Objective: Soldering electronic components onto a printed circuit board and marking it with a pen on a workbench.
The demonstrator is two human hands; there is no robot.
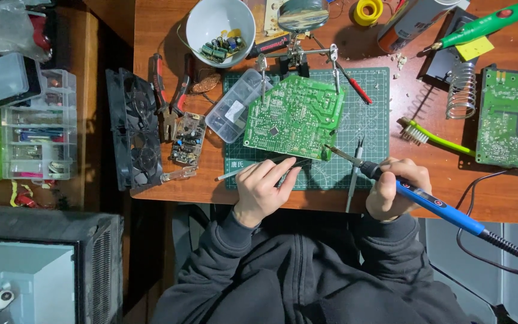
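Here | my right hand (398, 191) is gripping a blue soldering iron (433, 204), tip touching the green circuit board (295, 117) at its five o'clock corner | left hand (263, 191) is pinching a thin tool (253, 168) | risk: clamped board slipping, iron scorching the mat (373, 96).

Circuit board (295, 117): green, fine pale tracing, at the centre.
Cutting mat (364, 120): dark green with a white grid.
Soldering iron (433, 204): blue handle, black collar and black cord, at 4 o'clock.
Bench (511, 192): reddish-brown wood.
Bowl (220, 21): white, at 11 o'clock.
Brush (430, 137): lime-green handle, pale bristles, at 3 o'clock.
Second board (511, 120): green, at 3 o'clock.
Rotary tool (487, 25): bright green, red button, at 1 o'clock.
Sleeves (223, 258): dark grey.
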